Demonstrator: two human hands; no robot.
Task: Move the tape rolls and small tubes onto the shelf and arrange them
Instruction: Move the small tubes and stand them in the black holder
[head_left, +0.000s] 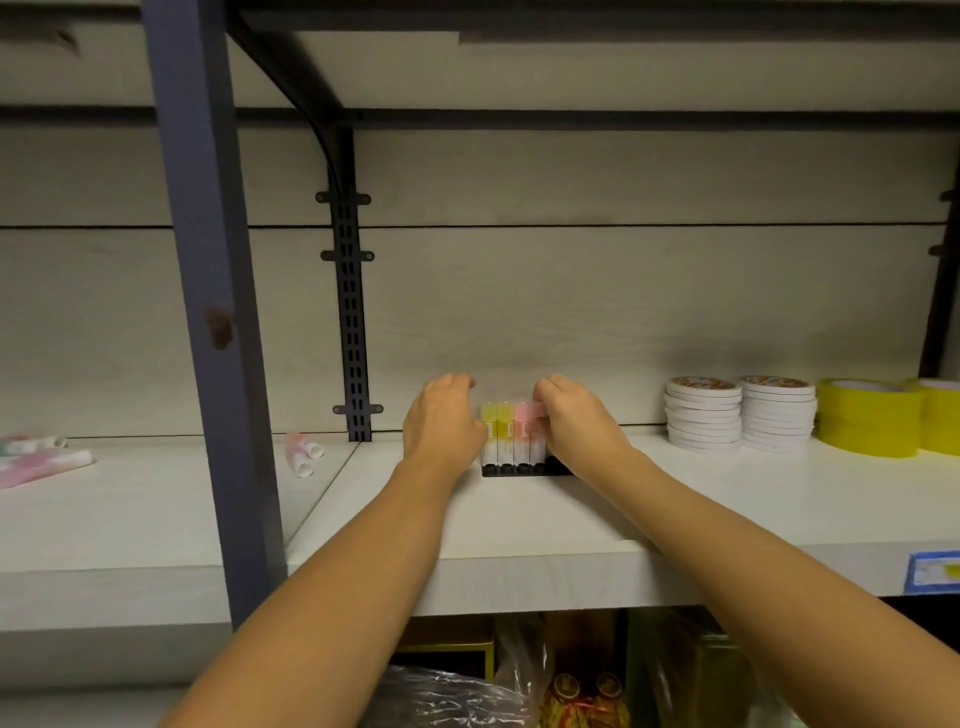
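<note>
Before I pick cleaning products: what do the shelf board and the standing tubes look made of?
Shelf board: probably laminated wood composite, matte, pale printed grain like the back panel. Standing tubes: likely plastic, with translucent yellow and pink tops and white lower bodies, held in a black base, seemingly plastic too.
</note>
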